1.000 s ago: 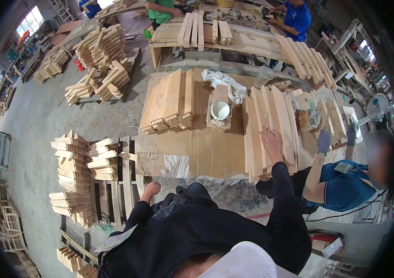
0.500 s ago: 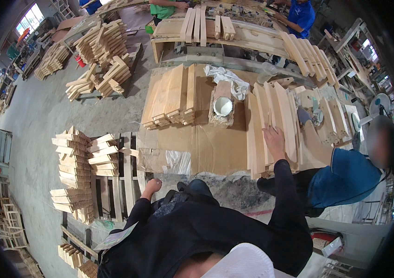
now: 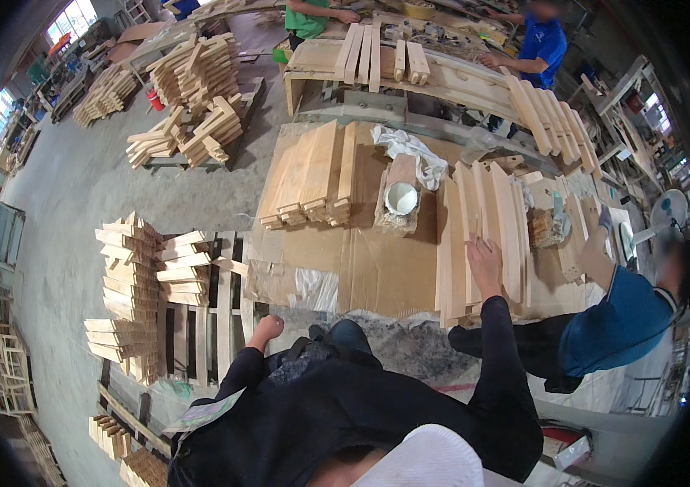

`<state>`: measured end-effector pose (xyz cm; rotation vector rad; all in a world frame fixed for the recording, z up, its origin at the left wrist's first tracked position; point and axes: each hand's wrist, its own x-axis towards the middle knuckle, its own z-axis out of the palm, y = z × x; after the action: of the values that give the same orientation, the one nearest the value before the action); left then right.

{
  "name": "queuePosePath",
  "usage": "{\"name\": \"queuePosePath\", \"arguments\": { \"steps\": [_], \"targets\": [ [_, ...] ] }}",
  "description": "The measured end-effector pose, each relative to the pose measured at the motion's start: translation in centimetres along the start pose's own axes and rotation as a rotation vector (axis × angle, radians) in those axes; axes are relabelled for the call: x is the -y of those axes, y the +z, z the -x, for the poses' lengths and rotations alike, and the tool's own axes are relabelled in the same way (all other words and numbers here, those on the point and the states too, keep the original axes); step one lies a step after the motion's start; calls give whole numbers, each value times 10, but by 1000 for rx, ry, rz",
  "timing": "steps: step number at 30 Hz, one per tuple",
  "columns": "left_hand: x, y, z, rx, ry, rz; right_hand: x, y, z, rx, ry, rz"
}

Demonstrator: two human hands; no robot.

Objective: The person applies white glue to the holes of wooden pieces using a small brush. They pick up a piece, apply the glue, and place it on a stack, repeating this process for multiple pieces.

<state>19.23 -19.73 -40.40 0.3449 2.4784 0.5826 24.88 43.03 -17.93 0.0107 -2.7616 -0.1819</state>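
Note:
My right hand (image 3: pixel 484 264) rests on a row of long pale wooden boards (image 3: pixel 505 215) at the right of the cardboard-covered table. Its fingers are stretched forward along the boards, and I see nothing gripped in them. My left hand (image 3: pixel 268 328) hangs low beside the table's near left corner, curled into a loose fist with nothing showing in it. Between the board row and another stack of wooden boards (image 3: pixel 310 174) stands a white-filled pot (image 3: pixel 401 199) on a messy holder. A crumpled white cloth (image 3: pixel 416 154) lies behind the pot.
A co-worker in a blue shirt (image 3: pixel 616 321) reaches over the table's right end. Stacked wood pieces (image 3: pixel 130 300) stand on a pallet (image 3: pixel 225 325) at the left. Beyond the table runs a workbench (image 3: pixel 312 57) with more boards and other people. A fan (image 3: pixel 669 211) stands far right.
The view has shifted slightly. The co-worker's arm has drawn away to the right from beside the board row. My right hand stays on the boards, and my left hand remains curled.

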Motion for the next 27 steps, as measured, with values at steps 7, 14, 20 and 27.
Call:
{"name": "queuePosePath", "arguments": {
  "steps": [7, 14, 20, 27],
  "targets": [
    [-16, -12, 5, 0, -19, 18, -3, 1, 0, -21, -8, 13],
    [-20, -17, 12, -35, 35, 11, 8, -9, -5, -16, 8, 23],
    [-32, -22, 12, 1, -39, -22, 1, -6, 1, -15, -20, 68],
    [-48, -36, 31, -4, -75, 13, 3, -10, -1, -13, 21, -12]
  ]
}}
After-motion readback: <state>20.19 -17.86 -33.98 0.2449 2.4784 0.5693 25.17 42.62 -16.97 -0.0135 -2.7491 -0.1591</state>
